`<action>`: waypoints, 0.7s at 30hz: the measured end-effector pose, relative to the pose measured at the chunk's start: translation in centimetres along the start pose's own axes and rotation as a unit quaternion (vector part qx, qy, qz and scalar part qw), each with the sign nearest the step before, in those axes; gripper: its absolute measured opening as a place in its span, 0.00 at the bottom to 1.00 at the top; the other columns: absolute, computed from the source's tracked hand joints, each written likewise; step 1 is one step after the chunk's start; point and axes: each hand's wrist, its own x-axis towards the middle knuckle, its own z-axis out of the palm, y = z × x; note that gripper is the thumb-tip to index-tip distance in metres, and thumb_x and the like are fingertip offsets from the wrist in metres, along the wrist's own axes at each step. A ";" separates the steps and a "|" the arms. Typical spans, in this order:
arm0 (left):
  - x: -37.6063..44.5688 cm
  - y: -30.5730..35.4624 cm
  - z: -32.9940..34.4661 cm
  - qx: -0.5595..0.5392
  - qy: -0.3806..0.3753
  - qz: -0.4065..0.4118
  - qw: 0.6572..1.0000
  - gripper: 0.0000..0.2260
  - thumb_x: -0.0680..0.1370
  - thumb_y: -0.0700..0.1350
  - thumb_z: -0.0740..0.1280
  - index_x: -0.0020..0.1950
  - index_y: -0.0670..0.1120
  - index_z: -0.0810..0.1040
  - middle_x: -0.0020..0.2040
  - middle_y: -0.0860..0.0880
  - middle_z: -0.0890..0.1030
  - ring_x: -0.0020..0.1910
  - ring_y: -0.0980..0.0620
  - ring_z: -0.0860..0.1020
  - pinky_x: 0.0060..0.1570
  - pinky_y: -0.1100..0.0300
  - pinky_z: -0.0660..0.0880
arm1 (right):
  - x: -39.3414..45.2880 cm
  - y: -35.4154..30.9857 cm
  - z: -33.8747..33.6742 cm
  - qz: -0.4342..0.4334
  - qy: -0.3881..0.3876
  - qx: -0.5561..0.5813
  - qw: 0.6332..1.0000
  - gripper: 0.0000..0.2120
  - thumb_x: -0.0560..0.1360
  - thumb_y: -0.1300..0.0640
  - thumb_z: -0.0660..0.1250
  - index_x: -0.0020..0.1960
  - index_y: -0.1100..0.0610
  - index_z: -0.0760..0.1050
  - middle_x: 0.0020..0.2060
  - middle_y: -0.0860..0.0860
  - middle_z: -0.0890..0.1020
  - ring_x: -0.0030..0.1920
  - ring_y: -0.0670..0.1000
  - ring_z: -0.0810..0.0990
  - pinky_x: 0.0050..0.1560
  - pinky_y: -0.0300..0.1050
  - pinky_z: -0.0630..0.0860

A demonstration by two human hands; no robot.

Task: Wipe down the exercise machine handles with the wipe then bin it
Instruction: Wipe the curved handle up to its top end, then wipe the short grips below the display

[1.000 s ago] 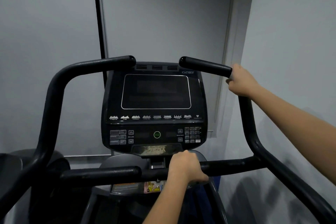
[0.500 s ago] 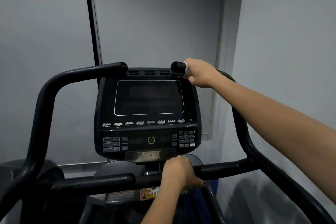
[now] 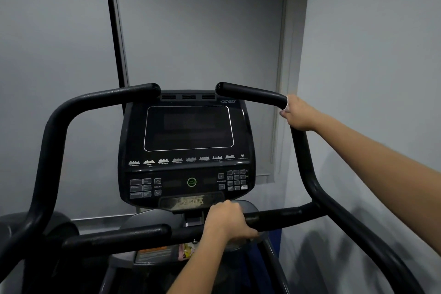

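Note:
My right hand (image 3: 297, 114) grips the bend of the black right handle (image 3: 253, 94) of the exercise machine, at its outer corner. A sliver of white wipe (image 3: 287, 103) shows at the fingers, wrapped against the bar; most of it is hidden inside the hand. My left hand (image 3: 226, 222) curls round the lower crossbar (image 3: 281, 216) just below the console. The left handle (image 3: 114, 96) curves up and inward on the other side, untouched.
The console (image 3: 188, 141) with a dark screen and buttons sits between the two handles. Grey walls and a window frame (image 3: 114, 31) stand close behind. Another machine's dark housing (image 3: 14, 224) is at the lower left. No bin is in view.
My right hand slid from the handle's inner tip back outward along the bar to the bend, where it was a second ago. My left hand stayed on the crossbar.

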 end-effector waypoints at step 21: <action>-13.2 -12.1 -4.6 -0.042 0.174 -0.148 0.973 0.18 0.78 0.68 0.64 0.48 0.54 0.78 0.51 0.53 0.75 0.52 0.52 0.77 0.54 0.51 0.76 | -16.9 -5.7 6.5 0.005 -0.166 0.176 0.970 0.14 0.80 0.55 0.61 0.54 0.59 0.84 0.55 0.55 0.83 0.59 0.56 0.80 0.58 0.49 0.76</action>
